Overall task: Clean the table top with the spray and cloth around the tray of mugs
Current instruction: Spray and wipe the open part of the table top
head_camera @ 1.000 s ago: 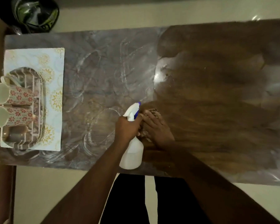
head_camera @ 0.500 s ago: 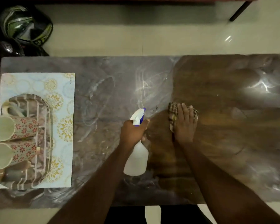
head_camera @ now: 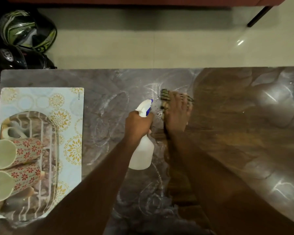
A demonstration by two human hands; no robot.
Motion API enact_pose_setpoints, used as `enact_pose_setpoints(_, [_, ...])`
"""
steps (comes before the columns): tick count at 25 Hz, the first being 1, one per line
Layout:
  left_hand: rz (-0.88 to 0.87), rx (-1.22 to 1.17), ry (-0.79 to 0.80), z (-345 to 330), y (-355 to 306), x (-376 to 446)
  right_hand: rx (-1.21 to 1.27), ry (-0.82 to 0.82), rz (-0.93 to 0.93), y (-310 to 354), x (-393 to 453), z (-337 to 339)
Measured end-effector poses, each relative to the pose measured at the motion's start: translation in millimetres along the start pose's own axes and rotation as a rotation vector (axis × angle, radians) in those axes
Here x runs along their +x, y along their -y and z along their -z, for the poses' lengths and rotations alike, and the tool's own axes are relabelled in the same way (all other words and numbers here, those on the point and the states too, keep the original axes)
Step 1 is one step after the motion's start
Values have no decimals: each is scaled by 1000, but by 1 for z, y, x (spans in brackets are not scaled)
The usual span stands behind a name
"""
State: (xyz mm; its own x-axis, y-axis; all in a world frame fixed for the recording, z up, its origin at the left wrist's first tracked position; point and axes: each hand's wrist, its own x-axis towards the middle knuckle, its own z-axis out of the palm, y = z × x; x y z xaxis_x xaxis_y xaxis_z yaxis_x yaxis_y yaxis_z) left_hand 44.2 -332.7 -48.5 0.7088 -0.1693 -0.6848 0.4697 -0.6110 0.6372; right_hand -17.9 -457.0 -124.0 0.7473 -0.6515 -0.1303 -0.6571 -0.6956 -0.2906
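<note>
One spray bottle [head_camera: 142,150], white with a blue nozzle tip, stood just left of the table's middle, its neck wrapped by the curled fingers of the left hand [head_camera: 138,123]. Just beside it to the right, the right hand [head_camera: 176,116] lay flat with fingers spread on one checked cloth [head_camera: 166,97], pressing it to the table top [head_camera: 109,85]; only the cloth's far and left edges showed past the fingers (the picture was blurred there). A few droplets glinted on the surface between nozzle and cloth.

The table top looked hazy and streaked with whitish swirls on its left half, dark and brown on the right.

At the left end lay one patterned mat [head_camera: 64,102], pale blue with gold floral rounds, and on it one glossy tray [head_camera: 53,133] with white stripes. Two floral mugs showed clearly, mouths toward the camera: one [head_camera: 15,153] farther, one [head_camera: 12,182] nearer. A pale handle behind them might have belonged to a third; I could not tell.

On the floor beyond the table's left corner sat two helmets, a green-and-white one [head_camera: 27,29] and a black one [head_camera: 15,56].
</note>
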Motion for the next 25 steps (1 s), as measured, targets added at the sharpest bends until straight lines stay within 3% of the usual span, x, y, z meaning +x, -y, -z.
enact_pose_setpoints(3, [18,0,-1,2,-10,11,-138,171,644,-44,-15,-2])
enact_pose_setpoints(4, [28,-4,-2,2,-9,13,-191,190,692,-79,-4,11])
enact_pose_setpoints(6, [14,-15,-20,1,-9,14,-211,102,405,-121,37,31])
enact_pose_setpoints(8, [-28,-7,-43,-2,-11,20,-179,-4,32,-99,80,28])
enact_pose_setpoints(9, [-36,-21,-41,-3,-13,24,-154,-29,-7,-65,92,20])
enact_pose_setpoints(11, [-19,-26,-39,-2,-10,31,-97,-10,257,-15,84,-4])
enact_pose_setpoints(13, [-23,-15,-48,2,-10,34,-216,111,664,-31,64,-12])
enact_pose_setpoints(14, [-36,-19,-51,6,-10,35,-230,130,717,-56,69,2])
enact_pose_setpoints(15, [-39,-27,-48,9,-11,36,-208,74,633,-76,80,15])
enact_pose_setpoints(17, [-29,-43,-21,14,-15,40,-201,-9,224,-85,108,35])
enact_pose_setpoints(18, [-30,-53,-6,15,-17,43,-188,-52,55,-73,121,33])
enact_pose_setpoints(19, [-37,-53,1,16,-17,47,-163,-53,0,-46,127,24])
enact_pose_setpoints(20, [-46,-39,-6,17,-17,50,-159,-41,75,-18,122,12])
enact_pose_setpoints(22, [-49,4,-27,22,-16,51,-142,2,437,13,86,-8])
enact_pose_setpoints(24, [-14,-47,-21,32,-13,50,-200,89,784,-19,56,-4])
enact_pose_setpoints(25, [-4,-92,-12,38,-11,50,-201,89,782,-36,62,6])
